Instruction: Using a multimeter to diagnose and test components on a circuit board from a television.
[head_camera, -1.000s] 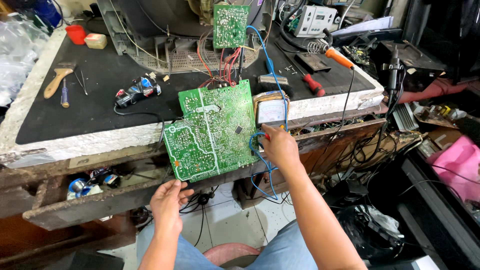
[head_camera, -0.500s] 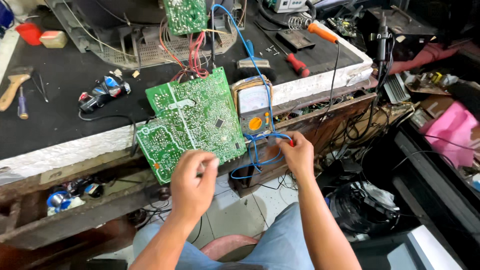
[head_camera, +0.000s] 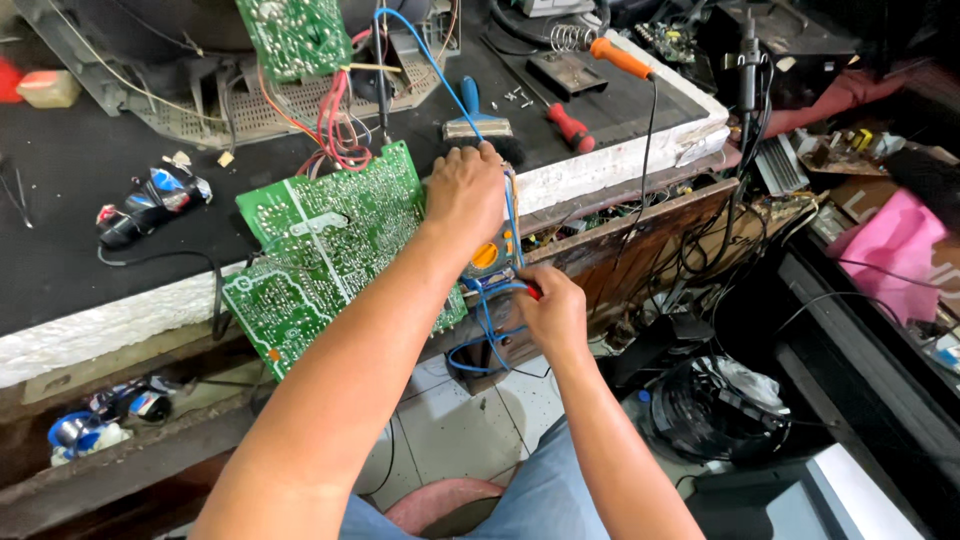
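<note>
A large green circuit board (head_camera: 330, 250) leans tilted over the front edge of the black-topped bench (head_camera: 80, 180). Just right of it stands a yellow multimeter (head_camera: 490, 255), mostly covered by my left hand (head_camera: 465, 190), whose fingers curl over its top. Below the meter, my right hand (head_camera: 555, 310) pinches a red probe tip (head_camera: 532, 292) among looping blue leads (head_camera: 480, 350). Another green board (head_camera: 295, 35) stands upright at the back, tied to red wires (head_camera: 335, 130).
On the bench lie a blue-handled brush (head_camera: 475, 115), a red screwdriver (head_camera: 570, 125), an orange-handled soldering iron (head_camera: 620, 58) and a taped bundle (head_camera: 150, 200). Cables and black gear crowd the floor at right, near a pink cloth (head_camera: 895, 245). A red stool (head_camera: 445, 505) is under me.
My left hand rose from below the bench, past the green board, onto the multimeter's top. My right hand dropped from the meter to the leads beneath it. The view moved in closer.
</note>
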